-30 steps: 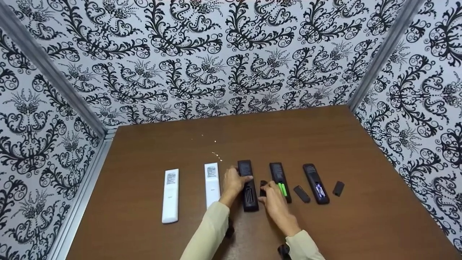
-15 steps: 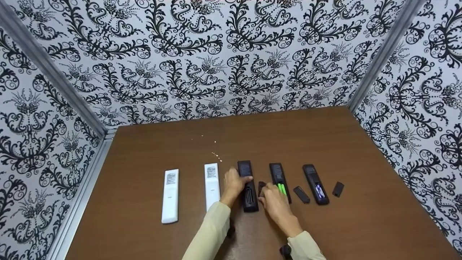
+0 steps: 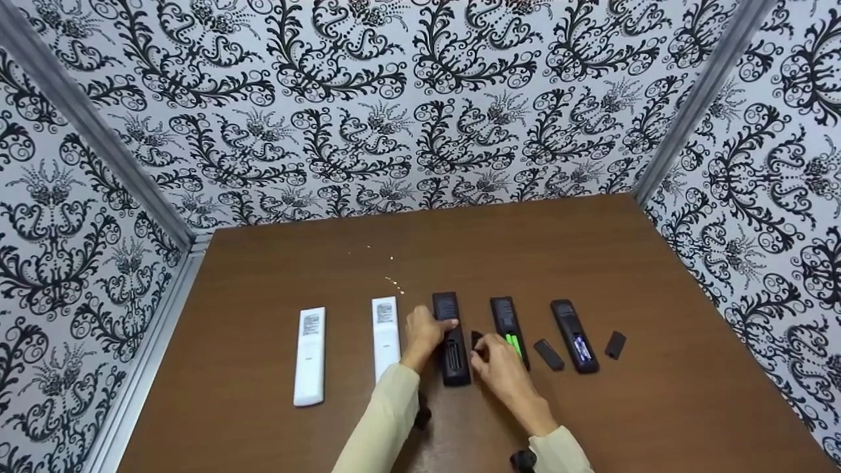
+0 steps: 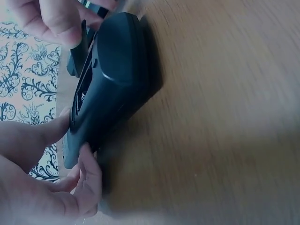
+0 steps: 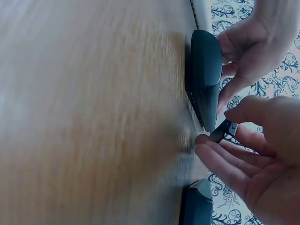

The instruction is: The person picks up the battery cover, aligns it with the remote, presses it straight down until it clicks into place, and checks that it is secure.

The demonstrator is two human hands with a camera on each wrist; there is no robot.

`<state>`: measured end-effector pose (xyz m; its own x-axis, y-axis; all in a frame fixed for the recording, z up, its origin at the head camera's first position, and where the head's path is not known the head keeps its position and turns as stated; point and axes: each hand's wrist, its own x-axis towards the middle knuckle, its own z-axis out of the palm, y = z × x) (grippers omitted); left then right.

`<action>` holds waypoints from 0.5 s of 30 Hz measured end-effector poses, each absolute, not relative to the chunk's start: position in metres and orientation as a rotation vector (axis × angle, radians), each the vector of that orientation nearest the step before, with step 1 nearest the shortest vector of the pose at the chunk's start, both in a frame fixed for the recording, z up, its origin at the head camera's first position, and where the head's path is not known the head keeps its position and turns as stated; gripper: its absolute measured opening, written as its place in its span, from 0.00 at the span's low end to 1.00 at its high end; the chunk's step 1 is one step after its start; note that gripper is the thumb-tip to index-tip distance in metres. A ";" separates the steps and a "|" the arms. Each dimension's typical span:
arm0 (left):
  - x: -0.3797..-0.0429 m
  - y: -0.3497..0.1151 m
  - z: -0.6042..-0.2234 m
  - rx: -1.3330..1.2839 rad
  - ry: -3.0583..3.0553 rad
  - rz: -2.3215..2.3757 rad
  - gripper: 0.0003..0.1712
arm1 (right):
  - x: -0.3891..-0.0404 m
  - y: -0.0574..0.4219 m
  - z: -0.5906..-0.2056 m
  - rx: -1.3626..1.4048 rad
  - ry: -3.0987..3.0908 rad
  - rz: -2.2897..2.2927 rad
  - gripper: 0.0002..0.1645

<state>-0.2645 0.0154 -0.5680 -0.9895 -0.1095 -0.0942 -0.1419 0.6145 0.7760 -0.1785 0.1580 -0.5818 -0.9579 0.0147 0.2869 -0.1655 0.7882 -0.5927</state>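
Face down on the table lies a black remote control [image 3: 453,364], its battery bay uncovered and dark inside. My left hand [image 3: 424,332] grips its upper part, thumb on the back and fingers along the far side. In the left wrist view a metal spring [image 4: 83,97] shows inside the bay. Just right of that remote, my right hand [image 3: 504,368] pinches a small black battery cover [image 5: 220,131] between thumb and fingers. The cover is tilted and apart from the remote; in the head view the fingers partly hide it.
To the right lie a black remote with green batteries [image 3: 513,344], a loose cover [image 3: 549,354], another black remote [image 3: 566,318] with batteries and a second cover [image 3: 615,344]. Two white remotes [image 3: 310,368] lie left, one partly behind my left sleeve. Small pale flecks [image 3: 394,284] dot the table.
My right hand has shifted slightly and turned the battery cover in its fingers. The left hand and the remote it holds stay in place.
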 end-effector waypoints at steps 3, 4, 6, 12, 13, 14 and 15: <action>-0.264 0.016 -0.568 -0.250 2.764 1.355 0.21 | -0.178 0.157 -0.583 0.071 -2.673 0.982 0.05; -0.264 0.015 -0.569 -0.255 2.756 1.366 0.20 | -0.178 0.157 -0.583 0.060 -2.657 0.993 0.04; -0.264 0.016 -0.569 -0.266 2.751 1.375 0.19 | -0.178 0.156 -0.583 0.064 -2.609 0.996 0.04; -0.260 0.015 -0.572 -0.315 2.789 1.375 0.17 | -0.183 0.156 -0.586 0.153 -2.412 0.958 0.07; -0.260 0.015 -0.572 -0.327 2.789 1.382 0.17 | -0.184 0.157 -0.586 0.164 -2.398 0.949 0.07; -0.259 0.015 -0.573 -0.340 2.785 1.390 0.18 | -0.185 0.157 -0.586 0.171 -2.397 0.934 0.07; -0.259 0.015 -0.574 -0.352 2.782 1.398 0.19 | -0.185 0.157 -0.586 0.178 -2.401 0.921 0.07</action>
<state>-0.2592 0.0150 -0.5737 -0.9747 -0.1956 -0.1078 -0.2032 0.5765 0.7914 -0.1848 0.1575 -0.5861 -0.8364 0.0721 0.5434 -0.3098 0.7557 -0.5771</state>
